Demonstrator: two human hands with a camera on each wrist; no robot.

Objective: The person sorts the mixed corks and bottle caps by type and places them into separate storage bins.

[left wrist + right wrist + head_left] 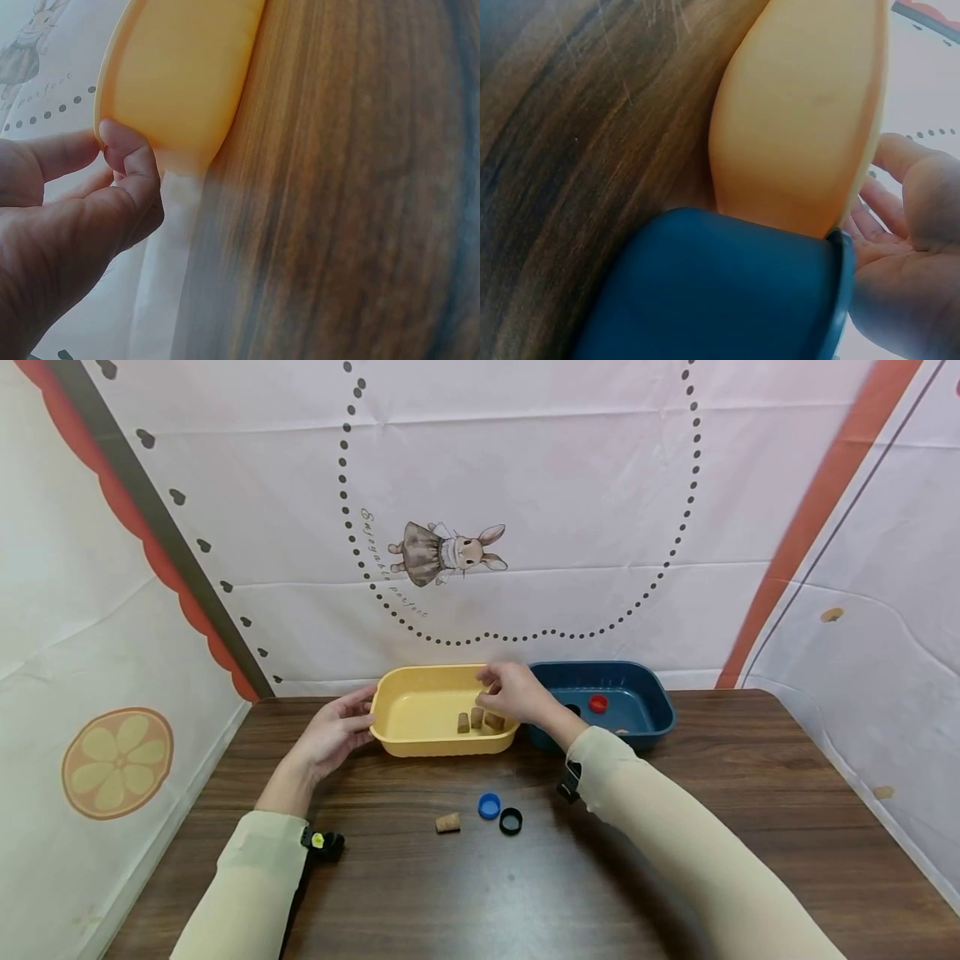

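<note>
A yellow tray [420, 748] stands at the back of the table, with several corks [477, 718] in its right part. My left hand [337, 731] grips its left end, thumb and fingers pinching the rim [99, 112] in the left wrist view. Over the right end of that tray is my right hand [517, 693], thumb and forefinger apart, with yellow showing between them. In the right wrist view the fingertips are partly hidden behind the rims. Touching the yellow tray on its right is a dark blue tray [660, 714], holding a red bottle cap [597, 703] and a black one [573, 709].
On the table [420, 893] in front of the trays lie a cork [447, 823], a blue bottle cap [489, 806] and a black bottle cap [511, 821]. A printed white cloth [570, 527] hangs right behind the trays and along both sides.
</note>
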